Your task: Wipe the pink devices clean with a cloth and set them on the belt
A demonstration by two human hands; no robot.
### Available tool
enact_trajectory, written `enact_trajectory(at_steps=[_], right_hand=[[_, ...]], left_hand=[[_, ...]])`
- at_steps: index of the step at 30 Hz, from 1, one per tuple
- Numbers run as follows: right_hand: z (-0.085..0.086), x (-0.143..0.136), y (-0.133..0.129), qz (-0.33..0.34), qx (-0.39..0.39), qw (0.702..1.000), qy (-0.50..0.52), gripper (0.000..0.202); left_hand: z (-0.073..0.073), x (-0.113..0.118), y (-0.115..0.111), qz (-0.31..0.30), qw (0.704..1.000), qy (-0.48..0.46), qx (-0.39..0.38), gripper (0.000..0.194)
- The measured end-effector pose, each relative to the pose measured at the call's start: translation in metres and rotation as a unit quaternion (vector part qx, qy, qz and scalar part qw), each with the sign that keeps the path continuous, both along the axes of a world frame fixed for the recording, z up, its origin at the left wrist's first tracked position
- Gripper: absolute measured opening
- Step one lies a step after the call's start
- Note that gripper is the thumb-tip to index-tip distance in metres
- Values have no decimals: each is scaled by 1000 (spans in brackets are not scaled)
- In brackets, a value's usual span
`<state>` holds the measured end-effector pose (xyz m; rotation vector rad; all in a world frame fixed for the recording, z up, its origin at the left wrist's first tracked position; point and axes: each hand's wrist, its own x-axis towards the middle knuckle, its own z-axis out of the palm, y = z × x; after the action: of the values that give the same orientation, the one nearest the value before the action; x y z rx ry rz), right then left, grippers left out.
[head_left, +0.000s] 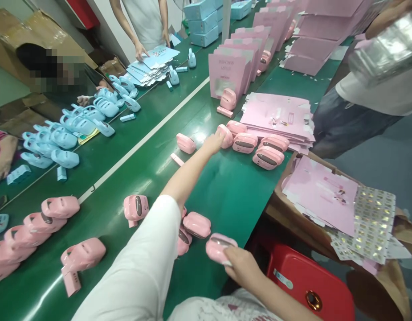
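My left arm stretches forward across the green table. My left hand [213,143] has its fingers closed on a rounded pink story machine [226,136], beside a cluster of similar ones such as this pink unit [245,143]. Close to my body, my right hand [243,263] grips another pink story machine [216,250] with a dark glossy window, just off the table's near edge. Two more pink units lie between my arms, one of them the pink unit [197,224], partly behind my left sleeve. A pink unit [186,143] and a small pink box [177,159] lie left of my left hand.
Flat pink cartons [277,113] are stacked ahead, near standing pink boxes [227,71]. Pink units [35,227] line the left, with blue units [88,116] beyond the white strip. A red stool [309,272] and a sticker-sheet carton [319,191] stand right. Co-workers sit and stand around.
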<state>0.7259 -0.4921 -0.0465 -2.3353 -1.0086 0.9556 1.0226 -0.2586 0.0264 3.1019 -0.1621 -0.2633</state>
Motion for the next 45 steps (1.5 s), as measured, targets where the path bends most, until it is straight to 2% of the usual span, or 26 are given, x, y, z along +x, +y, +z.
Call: enact_trajectory(at_steps=[2,4,8,11,14,16,18,19,20,21,22,23,25,26,27,28,30,33,36,38,41,45], right_hand=[[-15,-22,9,33,13,999,28,28],[-34,-43,23,76,18,995,59,30],[-66,-77,55,151,-6,984,94,24],[-64,-83,63,176,2,980,98,23],[-36,-69,53,204,70,969,119,36],[-9,-43,40,193,151,956,158,40],[17,0,27,153,248,932,215,39],[28,28,20,108,268,934,211,34],[37,61,13,24,260,950,169,29],[43,96,5,-96,216,968,88,25],[47,133,-2,-234,142,962,-11,24],[48,170,-9,-305,109,944,-64,35],[46,237,-20,-387,58,912,-126,56],[44,263,-24,-423,-29,889,-171,62],[41,284,-27,-422,-104,882,-182,65],[38,299,-28,-424,-122,878,-184,61],[34,312,-27,-409,-158,881,-177,48],[31,298,-24,-367,-170,899,-170,36],[31,260,-25,-313,-166,918,-179,38],[33,224,-28,-275,-155,933,-174,39],[35,159,-29,-220,-132,956,-146,30],[29,73,-15,-145,-81,981,-99,17]], left_hand=[[-9,30,-9,-10,1000,-12,5,53],[-19,46,-15,-21,1000,-7,14,52],[-26,47,-13,-15,999,-13,32,40],[-19,26,-1,-18,999,-4,49,36],[-8,-13,17,-22,997,16,71,36],[-3,-51,27,-29,996,32,83,37],[0,-95,36,-37,993,57,92,35],[0,-117,40,-49,992,68,93,35],[0,-138,43,-58,991,77,94,35],[0,-156,45,-60,990,84,96,34],[-1,-173,46,-63,989,91,97,33],[-1,-186,47,-63,989,96,97,32],[-1,-204,45,-61,988,103,96,31],[0,-211,44,-59,988,105,95,31],[1,-215,41,-54,989,105,94,31],[2,-219,39,-48,989,105,93,31],[4,-224,33,-33,990,104,91,30],[5,-228,25,-6,991,102,85,30],[2,-232,23,20,992,98,73,32],[-1,-234,23,40,993,91,66,33],[-3,-239,24,74,993,70,61,37],[-1,-242,18,94,994,30,56,40]])
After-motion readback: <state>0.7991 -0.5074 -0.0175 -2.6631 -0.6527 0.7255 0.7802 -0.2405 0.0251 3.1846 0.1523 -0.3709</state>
